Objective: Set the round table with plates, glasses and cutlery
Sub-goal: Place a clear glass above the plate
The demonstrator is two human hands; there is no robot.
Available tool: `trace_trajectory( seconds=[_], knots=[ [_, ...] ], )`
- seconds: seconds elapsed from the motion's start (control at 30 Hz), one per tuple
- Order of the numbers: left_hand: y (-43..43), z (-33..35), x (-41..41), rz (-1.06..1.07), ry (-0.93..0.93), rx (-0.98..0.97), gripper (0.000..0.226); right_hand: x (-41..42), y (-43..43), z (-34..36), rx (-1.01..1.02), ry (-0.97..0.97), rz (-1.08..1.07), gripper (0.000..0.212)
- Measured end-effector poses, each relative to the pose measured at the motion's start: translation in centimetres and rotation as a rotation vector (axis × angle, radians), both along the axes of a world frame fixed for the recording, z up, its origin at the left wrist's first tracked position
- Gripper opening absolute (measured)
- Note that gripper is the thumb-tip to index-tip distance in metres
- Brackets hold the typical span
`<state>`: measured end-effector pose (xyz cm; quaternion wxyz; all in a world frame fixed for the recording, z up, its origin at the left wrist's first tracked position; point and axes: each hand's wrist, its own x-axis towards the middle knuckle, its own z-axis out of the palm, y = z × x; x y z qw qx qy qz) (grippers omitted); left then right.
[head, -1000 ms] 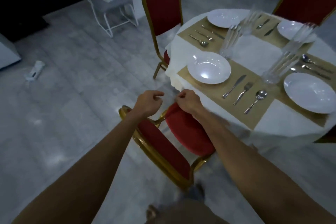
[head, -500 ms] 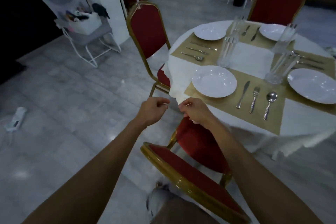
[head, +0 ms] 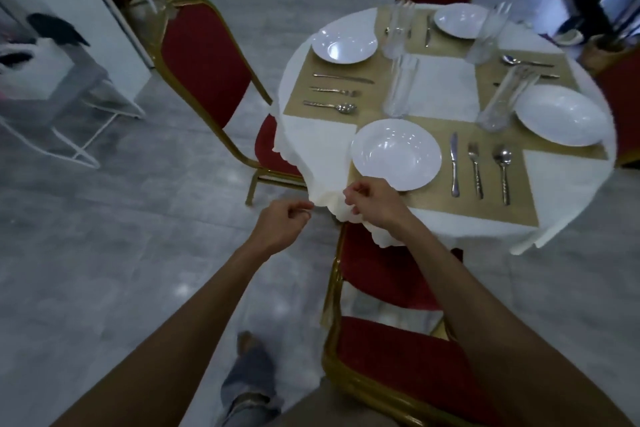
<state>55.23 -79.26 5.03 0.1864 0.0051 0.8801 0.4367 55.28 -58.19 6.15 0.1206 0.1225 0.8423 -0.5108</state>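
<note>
Tablecloth hem [head: 329, 199] at the near edge of the round table [head: 588, 191] was pinched by left hand [head: 280, 225] and right hand [head: 374, 204]. A sharp tug risked toppling the tall glass [head: 401, 87] behind the nearest plate [head: 396, 154], or dragging that plate off the edge.

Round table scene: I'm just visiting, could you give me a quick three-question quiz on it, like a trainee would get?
1. True or false: the left hand and right hand both pinch the edge of the tablecloth.
2. How many white plates are laid out? A) two B) four C) six
3. Fill in: right of the nearest plate lie a knife, a fork and a ____.
Key: 1 true; 2 B; 3 spoon.
</note>
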Motion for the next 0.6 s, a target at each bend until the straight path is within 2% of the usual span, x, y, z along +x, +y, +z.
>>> trace_trajectory(
  seconds=[0.23,0.37,0.47,0.6],
  knots=[
    [-3.4,-0.4,-8.4,-0.24,0.022,0.073,0.027,-2.7,-3.0,0.4,0.099,0.021,-0.233,0.012],
    [-5.5,0.2,-12.5,-0.302,0.024,0.09,0.027,-3.5,-6.7,0.4,0.121,0.022,-0.266,0.009],
    [-5.8,0.4,-15.0,-0.389,0.019,0.059,0.027,-3.8,-8.0,1.2,0.112,0.031,-0.37,0.008],
    [-4.9,0.5,-18.2,-0.461,-0.042,0.122,0.034,-5.4,-8.8,1.9,0.16,0.051,-0.474,0.009]
  ],
)
